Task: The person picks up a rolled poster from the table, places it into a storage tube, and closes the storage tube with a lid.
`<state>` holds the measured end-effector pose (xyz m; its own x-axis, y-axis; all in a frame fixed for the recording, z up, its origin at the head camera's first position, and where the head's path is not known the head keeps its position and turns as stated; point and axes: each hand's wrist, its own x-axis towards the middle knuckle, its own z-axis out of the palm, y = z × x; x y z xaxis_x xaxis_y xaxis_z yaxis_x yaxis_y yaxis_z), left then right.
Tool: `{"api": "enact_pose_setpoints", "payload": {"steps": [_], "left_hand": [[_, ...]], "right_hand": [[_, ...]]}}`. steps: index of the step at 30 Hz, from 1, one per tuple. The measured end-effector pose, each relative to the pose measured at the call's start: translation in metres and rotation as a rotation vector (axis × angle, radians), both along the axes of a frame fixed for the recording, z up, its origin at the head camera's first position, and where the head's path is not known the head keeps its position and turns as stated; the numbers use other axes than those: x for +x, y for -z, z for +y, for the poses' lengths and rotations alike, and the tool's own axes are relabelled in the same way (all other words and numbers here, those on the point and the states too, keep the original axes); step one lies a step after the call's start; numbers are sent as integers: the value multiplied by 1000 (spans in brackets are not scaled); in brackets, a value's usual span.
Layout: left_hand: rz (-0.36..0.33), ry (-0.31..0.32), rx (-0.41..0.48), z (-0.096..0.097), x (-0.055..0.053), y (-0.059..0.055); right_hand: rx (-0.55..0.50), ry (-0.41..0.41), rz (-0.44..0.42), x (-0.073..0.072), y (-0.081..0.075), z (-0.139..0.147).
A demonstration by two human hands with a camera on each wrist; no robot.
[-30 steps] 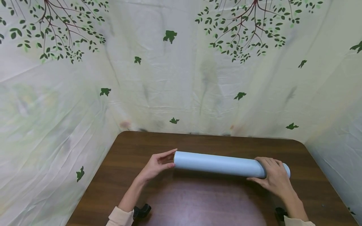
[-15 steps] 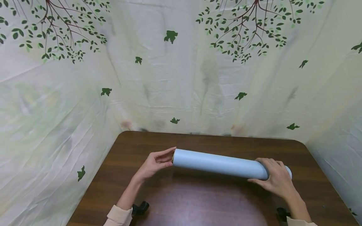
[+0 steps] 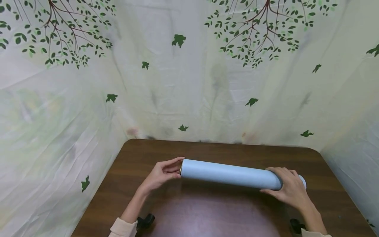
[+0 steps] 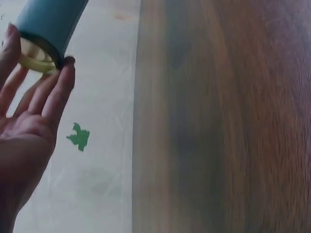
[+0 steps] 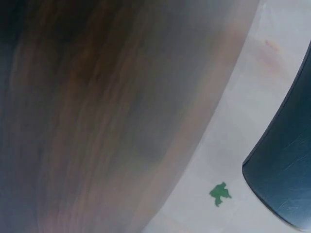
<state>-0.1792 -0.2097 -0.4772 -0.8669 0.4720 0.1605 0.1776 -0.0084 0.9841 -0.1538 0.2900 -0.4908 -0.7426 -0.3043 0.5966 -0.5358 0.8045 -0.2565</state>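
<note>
A long light blue roll (image 3: 228, 172) is held lengthwise over the table, its right end slightly lower in the head view. My left hand (image 3: 161, 172) holds its left end, thumb on the near side and fingers on the far side. Seen from the left wrist, that hand (image 4: 31, 121) has its fingertips at the rim, where a yellowish ring (image 4: 36, 64) shows in the roll's end. With thumb and fingers spread around it, my right hand (image 3: 287, 186) grips the roll near its right end. The right wrist view shows the roll (image 5: 286, 170) but not the hand.
Under the roll lies a dark brown wooden table (image 3: 216, 214) with rounded far corners. A pale cloth (image 3: 195, 85) printed with branches and green birds hangs behind it and along both sides. Black straps (image 3: 145, 221) sit at the wrists.
The roll has shifted slightly left at its left end, with the left hand following. The right hand keeps its grip and sits a touch lower and further right.
</note>
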Motion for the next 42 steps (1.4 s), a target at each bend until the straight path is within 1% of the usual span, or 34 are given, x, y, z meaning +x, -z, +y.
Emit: {"api": "enact_pose_setpoints", "payload": {"steps": [2,4,7,10,14,20,22,25,28,33,35,38,40,42], "left_hand": [[3,34,-4,-3,1,1],[22,61,-6,-5,2,1],[50,85,4,-7,1,0],[53,85,30,-8,1,0],[63,62,55,-4,3,2],[125,67,135,4,8,1],[149,57,141,6,9,0],[163,40,126,8,12,1],[145,46,123,8,14,6],[57,107,91,2,17,11],[39,125,63,1,17,11],[34,126,47,-1,17,10],[39,128,62,0,17,10],[44,143,88,1,18,11]], "right_hand": [[2,-3,-7,0,2,1],[1,-9,-16,-1,3,1],[7,-22,-27,-2,2,1],[18,-36,-38,-3,1,1],[14,-46,-47,-3,-4,2],[-10,-41,-35,-2,-12,6],[-18,-40,-39,-2,-12,7],[-12,-34,-39,-1,-11,7],[4,-37,-35,2,-9,7],[30,-36,-26,7,-4,7],[33,-33,-37,9,-1,8],[27,-35,-78,10,3,8],[19,-38,-105,10,4,8],[13,-39,-126,11,5,10]]}}
